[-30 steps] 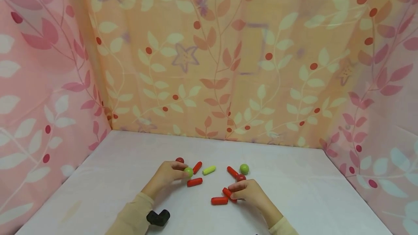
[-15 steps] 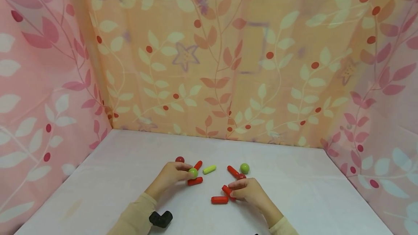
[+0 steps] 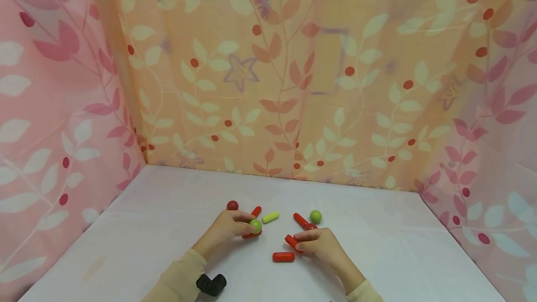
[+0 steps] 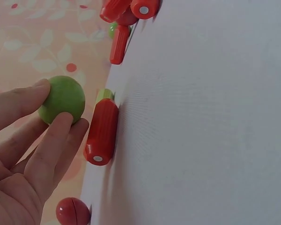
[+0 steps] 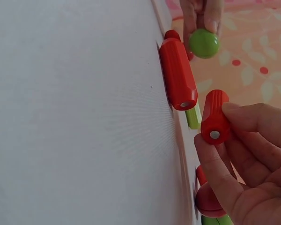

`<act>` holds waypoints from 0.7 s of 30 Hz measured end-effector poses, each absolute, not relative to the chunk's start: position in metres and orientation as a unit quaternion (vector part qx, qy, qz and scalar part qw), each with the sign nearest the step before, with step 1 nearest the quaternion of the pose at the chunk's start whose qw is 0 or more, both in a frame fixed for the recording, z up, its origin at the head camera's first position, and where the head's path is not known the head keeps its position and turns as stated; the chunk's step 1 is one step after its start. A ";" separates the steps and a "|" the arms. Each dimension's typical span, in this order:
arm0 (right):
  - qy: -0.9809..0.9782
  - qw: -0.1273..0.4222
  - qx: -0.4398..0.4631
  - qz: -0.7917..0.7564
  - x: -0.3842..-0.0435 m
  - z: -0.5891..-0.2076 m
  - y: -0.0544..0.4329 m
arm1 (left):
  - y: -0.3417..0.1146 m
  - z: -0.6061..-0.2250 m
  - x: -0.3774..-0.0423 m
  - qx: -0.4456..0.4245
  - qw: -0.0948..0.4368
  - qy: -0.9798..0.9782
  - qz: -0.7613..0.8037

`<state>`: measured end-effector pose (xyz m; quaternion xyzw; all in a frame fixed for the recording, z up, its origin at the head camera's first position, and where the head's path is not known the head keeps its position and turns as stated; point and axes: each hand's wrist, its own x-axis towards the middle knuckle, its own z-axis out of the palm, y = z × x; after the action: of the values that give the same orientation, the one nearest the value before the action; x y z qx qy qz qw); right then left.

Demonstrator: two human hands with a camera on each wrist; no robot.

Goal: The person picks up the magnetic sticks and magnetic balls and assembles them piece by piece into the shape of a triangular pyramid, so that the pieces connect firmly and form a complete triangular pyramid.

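Note:
My left hand (image 3: pixel 226 228) pinches a green ball (image 4: pixel 64 101) between thumb and fingertips, held up off the white table. Behind and below it lies a red magnetic rod (image 4: pixel 102 133), partly covered by the hand in the head view. My right hand (image 3: pixel 324 247) grips another red magnetic rod (image 5: pixel 215 117) by thumb and fingers; a round silver end faces the right wrist camera. Just left of that hand a third red rod (image 3: pixel 283 257) lies flat. Beyond its fingers, a red ball (image 3: pixel 311 226) sits at the end of a red rod (image 3: pixel 300 220).
A second red ball (image 3: pixel 232 205) and a red rod (image 3: pixel 256 211) lie beyond my left hand. A yellow-green rod (image 3: pixel 270 217) rests mid-table, and another green ball (image 3: pixel 316 216) stands farther right. Patterned cloth walls (image 3: pixel 285 106) enclose the table (image 3: pixel 361 209). A black device (image 3: pixel 211 284) sits by my left sleeve.
My left hand has carried the green ball to the right, from beside the red rods to in front of them. My right hand has raised its red rod slightly, away from the one lying beside it.

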<state>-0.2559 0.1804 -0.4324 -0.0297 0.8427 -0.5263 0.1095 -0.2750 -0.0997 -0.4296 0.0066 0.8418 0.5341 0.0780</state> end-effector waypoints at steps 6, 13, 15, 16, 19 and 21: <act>0.837 0.113 -0.039 -0.534 -0.255 -0.430 0.181 | -0.097 -0.430 -0.275 0.018 0.079 0.833 0.547; 0.836 0.109 -0.039 -0.537 -0.256 -0.431 0.180 | -0.096 -0.429 -0.273 0.030 0.081 0.830 0.551; 0.838 0.107 -0.042 -0.534 -0.256 -0.431 0.180 | -0.095 -0.430 -0.273 0.035 0.082 0.829 0.552; 0.840 0.105 -0.044 -0.531 -0.257 -0.431 0.180 | -0.095 -0.430 -0.272 0.034 0.084 0.828 0.553; 0.842 0.098 -0.044 -0.529 -0.256 -0.431 0.179 | -0.094 -0.431 -0.272 0.036 0.087 0.824 0.558; 0.844 0.094 -0.038 -0.527 -0.256 -0.431 0.179 | -0.093 -0.432 -0.272 0.035 0.090 0.819 0.566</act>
<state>-0.2555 0.1786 -0.4309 -0.0381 0.8436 -0.5273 0.0937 -0.2723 -0.0928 -0.4318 0.0347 0.8190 0.5656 0.0905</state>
